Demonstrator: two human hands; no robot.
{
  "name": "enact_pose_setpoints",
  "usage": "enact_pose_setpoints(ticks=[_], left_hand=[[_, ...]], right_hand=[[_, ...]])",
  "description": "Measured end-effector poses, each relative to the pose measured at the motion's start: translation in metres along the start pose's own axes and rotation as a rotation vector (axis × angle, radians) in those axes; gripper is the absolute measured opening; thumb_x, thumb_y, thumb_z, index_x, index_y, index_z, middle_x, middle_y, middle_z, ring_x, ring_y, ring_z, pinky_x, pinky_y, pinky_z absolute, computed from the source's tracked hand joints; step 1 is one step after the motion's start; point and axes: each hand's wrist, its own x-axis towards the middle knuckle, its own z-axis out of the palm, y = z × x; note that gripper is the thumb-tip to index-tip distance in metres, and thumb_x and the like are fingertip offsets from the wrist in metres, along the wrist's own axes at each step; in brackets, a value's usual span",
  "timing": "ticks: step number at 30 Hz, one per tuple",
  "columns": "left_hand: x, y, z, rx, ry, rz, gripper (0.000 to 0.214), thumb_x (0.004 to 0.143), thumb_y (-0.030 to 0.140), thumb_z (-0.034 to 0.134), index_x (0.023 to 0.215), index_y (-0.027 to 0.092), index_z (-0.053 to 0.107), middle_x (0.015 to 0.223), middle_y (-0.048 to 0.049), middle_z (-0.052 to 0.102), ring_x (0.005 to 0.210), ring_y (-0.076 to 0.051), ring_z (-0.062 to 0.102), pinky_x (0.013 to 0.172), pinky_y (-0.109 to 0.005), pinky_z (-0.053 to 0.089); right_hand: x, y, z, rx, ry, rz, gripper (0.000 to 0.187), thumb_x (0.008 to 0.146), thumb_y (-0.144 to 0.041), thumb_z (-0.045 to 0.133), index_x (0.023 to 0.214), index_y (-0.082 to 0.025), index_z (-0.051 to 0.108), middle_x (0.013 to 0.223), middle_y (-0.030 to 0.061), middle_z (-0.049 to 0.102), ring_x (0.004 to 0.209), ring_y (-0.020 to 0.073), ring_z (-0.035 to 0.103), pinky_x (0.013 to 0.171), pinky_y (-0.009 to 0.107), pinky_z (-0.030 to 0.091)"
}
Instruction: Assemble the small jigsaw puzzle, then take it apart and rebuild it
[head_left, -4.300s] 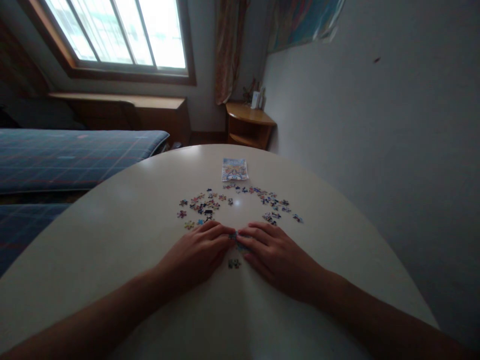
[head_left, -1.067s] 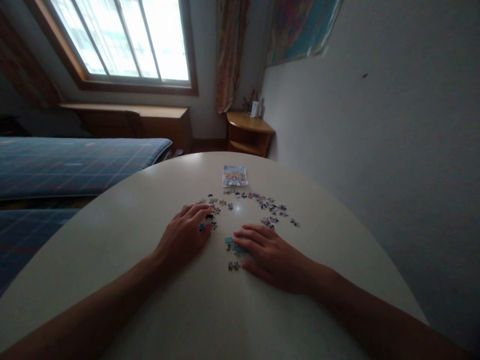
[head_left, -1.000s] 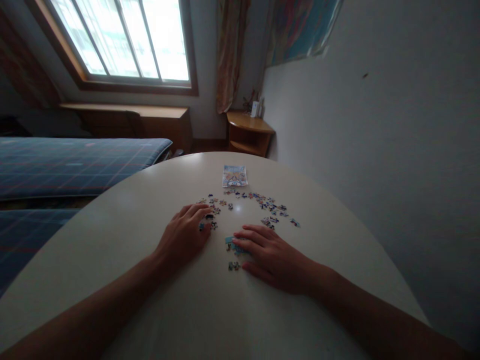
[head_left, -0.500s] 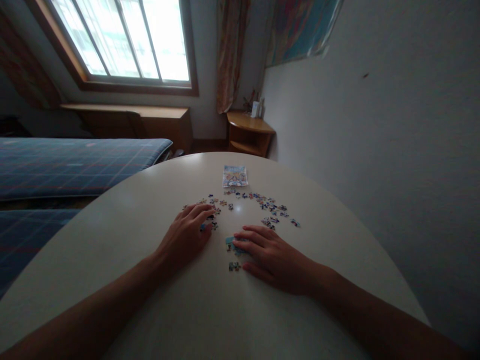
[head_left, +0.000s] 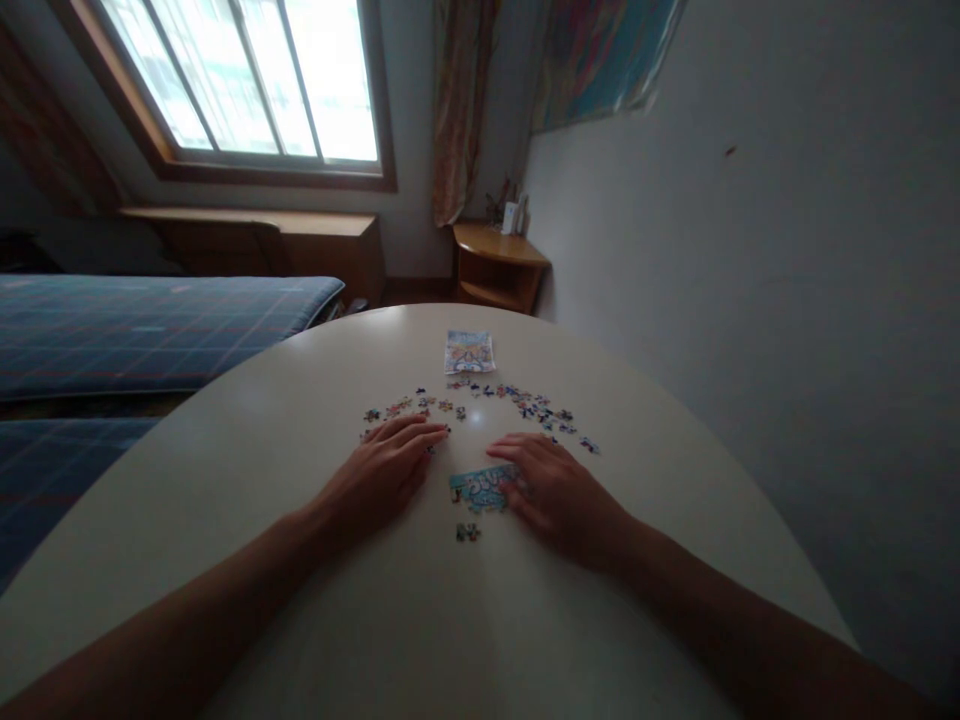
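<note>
A light blue assembled puzzle section lies on the round white table between my hands. My right hand lies flat with fingers stretched out, touching the section's right edge. My left hand rests palm down left of it, fingers extended toward the loose puzzle pieces scattered in an arc beyond. One small joined bit lies alone nearer to me. A small reference picture card sits at the far side of the table.
A grey wall runs close along the table's right side. Beds with blue plaid covers lie to the left. A wooden corner shelf and a window are behind the table.
My right hand has slid to the right, uncovering the blue assembled section. My left hand has shifted slightly right and nearer, off the loose pieces on the left.
</note>
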Motion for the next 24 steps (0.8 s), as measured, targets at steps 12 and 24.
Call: enact_pose_setpoints(ticks=[12, 24], left_hand=[[-0.005, 0.007, -0.021, 0.232, -0.012, -0.362, 0.026, 0.091, 0.025, 0.048, 0.111, 0.02, 0.063, 0.118, -0.0086, 0.066, 0.108, -0.027, 0.06, 0.09, -0.042, 0.053], [-0.01, 0.022, -0.051, 0.342, -0.34, -0.639, 0.029, 0.091, 0.029, 0.044, 0.112, 0.022, 0.062, 0.113, -0.009, 0.068, 0.099, -0.027, 0.065, 0.073, -0.037, 0.053]], right_hand=[[0.005, 0.049, -0.012, -0.047, 0.055, 0.201, 0.021, 0.09, -0.019, 0.056, 0.106, -0.021, 0.069, 0.107, 0.0072, 0.072, 0.101, 0.0232, 0.062, 0.094, 0.042, 0.049], [0.007, 0.06, -0.007, -0.155, 0.121, 0.279, 0.025, 0.089, -0.012, 0.053, 0.106, -0.021, 0.068, 0.111, 0.0071, 0.07, 0.102, 0.0241, 0.06, 0.094, 0.042, 0.048]])
